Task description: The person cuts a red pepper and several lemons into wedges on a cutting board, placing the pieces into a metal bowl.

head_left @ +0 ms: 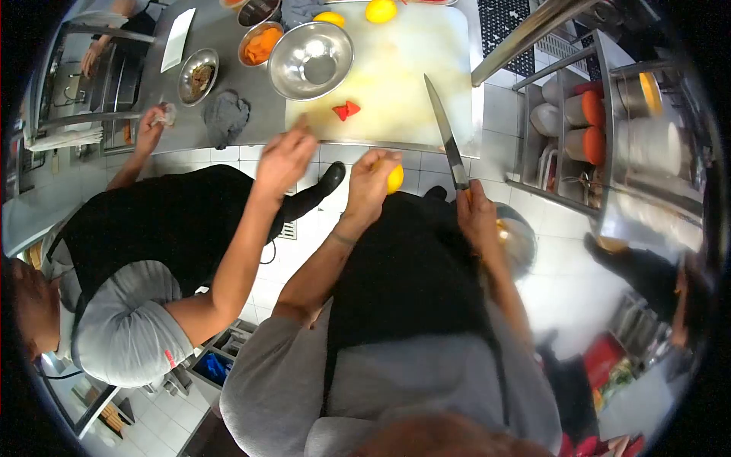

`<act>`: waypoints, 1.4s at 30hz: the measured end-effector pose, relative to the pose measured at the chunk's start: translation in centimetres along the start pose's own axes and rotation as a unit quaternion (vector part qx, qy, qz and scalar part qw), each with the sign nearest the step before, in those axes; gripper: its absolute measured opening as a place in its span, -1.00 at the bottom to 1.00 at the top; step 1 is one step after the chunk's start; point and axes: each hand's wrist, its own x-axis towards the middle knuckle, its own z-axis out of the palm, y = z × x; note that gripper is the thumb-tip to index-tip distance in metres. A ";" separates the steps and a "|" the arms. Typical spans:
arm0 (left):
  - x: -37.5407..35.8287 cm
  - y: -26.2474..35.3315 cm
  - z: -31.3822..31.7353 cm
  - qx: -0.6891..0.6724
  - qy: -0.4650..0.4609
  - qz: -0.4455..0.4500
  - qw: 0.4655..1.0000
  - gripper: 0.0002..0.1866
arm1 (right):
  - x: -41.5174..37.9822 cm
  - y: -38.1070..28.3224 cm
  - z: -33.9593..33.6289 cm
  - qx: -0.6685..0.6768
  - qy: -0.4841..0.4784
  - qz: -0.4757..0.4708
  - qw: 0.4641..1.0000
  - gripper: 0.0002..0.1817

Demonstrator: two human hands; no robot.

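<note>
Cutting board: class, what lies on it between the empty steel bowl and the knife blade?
In the head view, one small red piece lies on the cutting board between the steel bowl and the knife; the rest is bare board.

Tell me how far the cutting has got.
Done: a small bowl holds orange cut pieces, and a red scrap lies on the cutting board. In hand: the left hand grips a yellow fruit, and the right hand holds the knife. Left: two whole yellow fruits wait at the board's far edge, and the large steel bowl is empty.
</note>
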 end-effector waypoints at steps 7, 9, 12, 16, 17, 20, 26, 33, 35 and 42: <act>18.6 3.1 6.2 0.376 0.160 0.557 0.723 -0.81 | 1.8 -1.2 -0.1 0.021 0.062 0.007 0.998 -0.83; 21.2 3.9 6.8 0.453 0.138 0.491 0.731 -0.79 | 2.2 -2.0 -0.7 -0.019 0.053 -0.011 0.998 -0.81; 19.3 6.4 7.2 0.452 0.170 0.527 0.699 -0.77 | 2.9 -0.3 -0.2 -0.074 0.044 -0.029 0.996 -0.80; 9.0 4.4 2.4 0.427 0.209 0.483 0.735 -0.71 | 3.2 -0.2 -0.5 -0.029 0.016 0.037 0.999 -0.79; 7.5 4.0 0.9 0.452 0.255 0.441 0.732 -0.70 | 3.1 -0.4 -0.8 -0.019 0.010 0.046 0.999 -0.79; 8.8 2.4 -2.1 0.523 0.302 0.366 0.708 -0.69 | 2.2 -0.1 -1.1 -0.017 -0.011 0.062 0.998 -0.80; 9.8 1.6 -3.5 0.573 0.187 0.410 0.684 -0.76 | 2.4 -0.1 -2.1 -0.033 -0.016 0.035 0.999 -0.84; 9.5 0.5 -1.7 0.463 0.081 0.412 0.781 -0.82 | -0.7 -3.5 -3.7 -0.038 -0.040 0.032 0.998 -0.86; 9.5 0.4 -1.8 0.416 0.069 0.387 0.820 -0.84 | -0.2 -5.0 -3.0 -0.028 -0.045 -0.018 0.998 -0.85; 9.4 1.8 -0.7 0.446 0.057 0.403 0.797 -0.82 | 3.5 -6.9 0.1 -0.078 -0.050 -0.086 0.992 -0.86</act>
